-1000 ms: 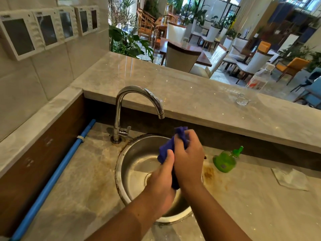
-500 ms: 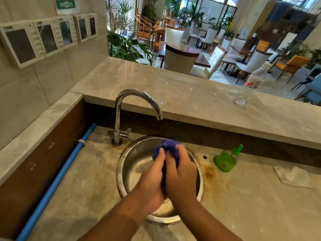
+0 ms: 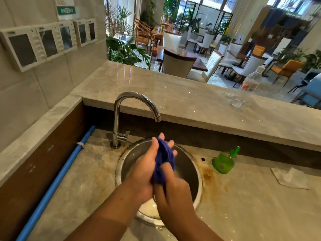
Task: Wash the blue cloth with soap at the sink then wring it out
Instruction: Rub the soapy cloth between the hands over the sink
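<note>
A: Two hands on the cloth (image 3: 164,159)?

B: Yes. It is bunched into a blue wad at the centre of the frame, over the sink (image 3: 188,171) and below the tap (image 3: 133,98) spout. The left hand (image 3: 145,169) grasps it from the left side, with fingertips showing past its top edge. The right hand (image 3: 173,193) grips its lower end, thumb pressed across the fabric.

A: Is water running?

B: I cannot tell; no stream is visible at the spout.

A: Where is the soap (image 3: 223,162)?

B: Right of centre, a green bottle lying on the counter just beside the sink rim. Further right lies a white paper (image 3: 290,178).

A: Anything else?

B: A blue pipe (image 3: 57,176) runs along the wall at lower left. On the raised ledge at upper right stand a glass (image 3: 237,101) and a clear bottle (image 3: 251,80).
</note>
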Motion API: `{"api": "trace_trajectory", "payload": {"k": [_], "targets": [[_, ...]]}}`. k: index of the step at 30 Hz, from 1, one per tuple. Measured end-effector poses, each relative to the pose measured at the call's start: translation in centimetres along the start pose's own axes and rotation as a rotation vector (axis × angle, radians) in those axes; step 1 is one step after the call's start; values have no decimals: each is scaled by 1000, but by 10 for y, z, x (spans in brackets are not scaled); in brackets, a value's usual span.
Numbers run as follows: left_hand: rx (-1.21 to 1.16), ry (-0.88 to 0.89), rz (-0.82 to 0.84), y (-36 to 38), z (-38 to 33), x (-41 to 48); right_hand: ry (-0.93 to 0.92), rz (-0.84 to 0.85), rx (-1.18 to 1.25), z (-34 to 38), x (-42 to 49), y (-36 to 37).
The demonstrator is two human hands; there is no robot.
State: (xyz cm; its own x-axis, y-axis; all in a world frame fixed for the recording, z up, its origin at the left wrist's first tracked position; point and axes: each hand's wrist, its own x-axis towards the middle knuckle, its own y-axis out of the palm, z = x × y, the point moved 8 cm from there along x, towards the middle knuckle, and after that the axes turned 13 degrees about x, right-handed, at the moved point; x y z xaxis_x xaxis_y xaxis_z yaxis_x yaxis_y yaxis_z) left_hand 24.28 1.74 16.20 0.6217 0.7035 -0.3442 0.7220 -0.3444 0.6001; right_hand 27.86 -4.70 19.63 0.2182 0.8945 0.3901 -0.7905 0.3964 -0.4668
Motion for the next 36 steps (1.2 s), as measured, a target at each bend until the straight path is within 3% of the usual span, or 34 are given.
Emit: {"api": "trace_trajectory", "payload": {"k": [2, 6, 9, 15, 20, 23, 26, 30, 33, 36], "targets": [[-19, -37, 8, 0, 5, -6, -11, 23, -35, 3, 10, -2], [-88, -54, 66, 18, 20, -25, -31, -184, -21, 12, 64, -32], [-11, -24, 70, 22, 17, -27, -3, -227, -42, 7, 70, -35], [-13, -3, -66, -4, 2, -16, -30, -84, 13, -4, 17, -7], [34, -23, 13, 16, 13, -34, -43, -248, 43, 6, 69, -32], [71, 66, -24, -1, -14, -24, -59, -150, 40, 5, 33, -2], [131, 36, -1, -6, -15, -19, -60, -50, 107, 4, 4, 10], [71, 2, 24, 5, 8, -30, -154, -193, 95, 21, 41, -22], [87, -9, 70, 15, 17, -39, 110, -273, 261, 1, 73, -48], [85, 7, 61, 1, 10, -35, 500, -131, 668, -39, 81, -53]]}}
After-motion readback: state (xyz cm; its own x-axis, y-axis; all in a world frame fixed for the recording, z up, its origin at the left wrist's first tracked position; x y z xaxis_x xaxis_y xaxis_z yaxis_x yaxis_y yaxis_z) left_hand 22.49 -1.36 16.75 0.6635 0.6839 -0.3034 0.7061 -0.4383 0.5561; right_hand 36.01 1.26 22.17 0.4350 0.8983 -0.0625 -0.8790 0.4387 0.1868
